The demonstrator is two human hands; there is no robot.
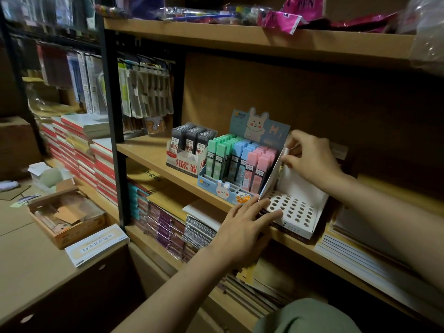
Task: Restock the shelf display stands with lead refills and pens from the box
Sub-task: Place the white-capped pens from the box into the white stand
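The scene is a dim stockroom lined with wooden shelves on a dark metal frame (113, 121), the middle shelf (149, 152) being the one in use. Packets hang from hooks at the left, stacked notebooks (96, 159) with red edges sit beyond the frame, and spiral pads and paper stacks fill the shelf below. At lower left a brown counter (31, 260) carries an open cardboard box (67, 219) of mixed stock and a flat white packet with gold print (96, 245). On the middle shelf stand three displays side by side: a grey stand of dark lead refill cases (189, 143) marked 100 and 0.7, then a blue rabbit-printed stand (230, 188) holding upright rows of green, blue and pink refill cases with a few front slots open, and at the right a white pen display stand (295, 210) whose sloping top is pierced with rows of round holes, none of them filled. The left hand (242, 227) lies flat with fingers spread and straight, its tips pressing the front left edge of the white stand, just beside the blue one. The right hand (310, 157) is above and behind, fingers curled, pinching the top of the white stand's raised side flap.
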